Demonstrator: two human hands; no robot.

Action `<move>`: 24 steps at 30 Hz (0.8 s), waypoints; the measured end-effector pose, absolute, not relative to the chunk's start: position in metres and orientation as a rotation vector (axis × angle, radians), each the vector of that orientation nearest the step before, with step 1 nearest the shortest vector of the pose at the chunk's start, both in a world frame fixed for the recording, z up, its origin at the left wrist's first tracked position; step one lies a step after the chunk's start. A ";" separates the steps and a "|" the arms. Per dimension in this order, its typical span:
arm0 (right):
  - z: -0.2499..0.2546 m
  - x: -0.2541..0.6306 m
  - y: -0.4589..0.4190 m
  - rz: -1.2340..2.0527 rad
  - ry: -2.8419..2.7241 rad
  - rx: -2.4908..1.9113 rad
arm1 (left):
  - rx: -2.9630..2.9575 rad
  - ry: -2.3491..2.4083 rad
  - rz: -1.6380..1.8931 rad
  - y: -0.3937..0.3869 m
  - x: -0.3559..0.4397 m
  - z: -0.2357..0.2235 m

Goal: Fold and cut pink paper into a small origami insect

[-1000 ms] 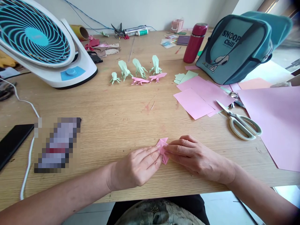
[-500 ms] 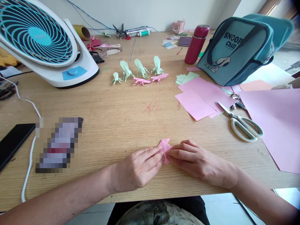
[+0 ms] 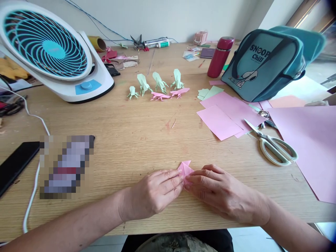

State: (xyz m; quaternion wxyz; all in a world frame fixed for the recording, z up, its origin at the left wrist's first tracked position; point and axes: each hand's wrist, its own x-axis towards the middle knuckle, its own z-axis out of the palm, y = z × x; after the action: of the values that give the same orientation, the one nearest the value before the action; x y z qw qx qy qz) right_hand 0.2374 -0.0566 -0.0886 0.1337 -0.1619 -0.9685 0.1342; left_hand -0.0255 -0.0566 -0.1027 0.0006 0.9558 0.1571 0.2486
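A small folded piece of pink paper (image 3: 185, 168) lies on the wooden table near its front edge, a pointed flap showing at its far end. My left hand (image 3: 160, 190) has its fingertips closed on the paper's left side. From the right, the fingers of my right hand (image 3: 220, 190) pinch its lower right part. Both hands hide the near end of the paper. Farther back stand several green origami figures (image 3: 159, 82), with two pink origami figures (image 3: 179, 92) in front of them.
Scissors (image 3: 273, 145) rest at the right beside pink paper sheets (image 3: 222, 122). A teal bag (image 3: 265, 66) and a red flask (image 3: 220, 57) stand behind. To the left are a fan (image 3: 91, 85), a white cable (image 3: 34, 196), a black flat device (image 3: 18, 168) and a blurred-out object (image 3: 67, 168).
The whole view has tilted slightly, so things sit a little lower. My right fingers have moved down over the paper's near end, covering its lower tip. My left hand stays on the paper.
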 end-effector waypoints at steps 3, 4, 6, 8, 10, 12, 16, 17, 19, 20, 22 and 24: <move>-0.088 0.235 -0.059 0.391 -2.787 -0.496 | 2.949 0.483 0.782 -0.055 -0.026 -0.103; -0.089 0.235 -0.059 0.394 -2.779 -0.506 | 2.930 0.489 0.789 -0.054 -0.026 -0.103; -0.089 0.234 -0.060 0.399 -2.769 -0.516 | 2.902 0.539 0.814 -0.052 -0.026 -0.102; -0.089 0.234 -0.059 0.406 -2.767 -0.514 | 2.892 0.631 0.836 -0.049 -0.027 -0.101; -0.089 0.233 -0.059 0.420 -2.759 -0.504 | 2.903 0.721 0.803 -0.046 -0.028 -0.100; -0.088 0.233 -0.059 0.442 -2.751 -0.502 | 2.924 0.772 0.735 -0.045 -0.028 -0.100; -0.088 0.234 -0.059 0.469 -2.747 -0.516 | 2.963 0.780 0.657 -0.043 -0.027 -0.099; -0.088 0.234 -0.059 0.469 -2.748 -0.520 | 2.970 0.780 0.640 -0.043 -0.027 -0.099; -0.088 0.234 -0.059 0.468 -2.747 -0.522 | 2.979 0.785 0.608 -0.043 -0.026 -0.098; -0.088 0.234 -0.059 0.467 -2.748 -0.520 | 2.983 0.788 0.594 -0.043 -0.026 -0.097; -0.087 0.234 -0.059 0.459 -2.745 -0.516 | 2.992 0.788 0.579 -0.042 -0.025 -0.097; -0.087 0.233 -0.058 0.447 -2.740 -0.512 | 2.997 0.790 0.571 -0.042 -0.025 -0.097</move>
State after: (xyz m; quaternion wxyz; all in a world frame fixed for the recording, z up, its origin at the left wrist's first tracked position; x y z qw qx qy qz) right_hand 0.2333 -0.0584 -0.0867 0.1588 -0.1791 -0.9583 0.1563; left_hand -0.0247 -0.0423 -0.0974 -0.0048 0.9509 0.2508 0.1811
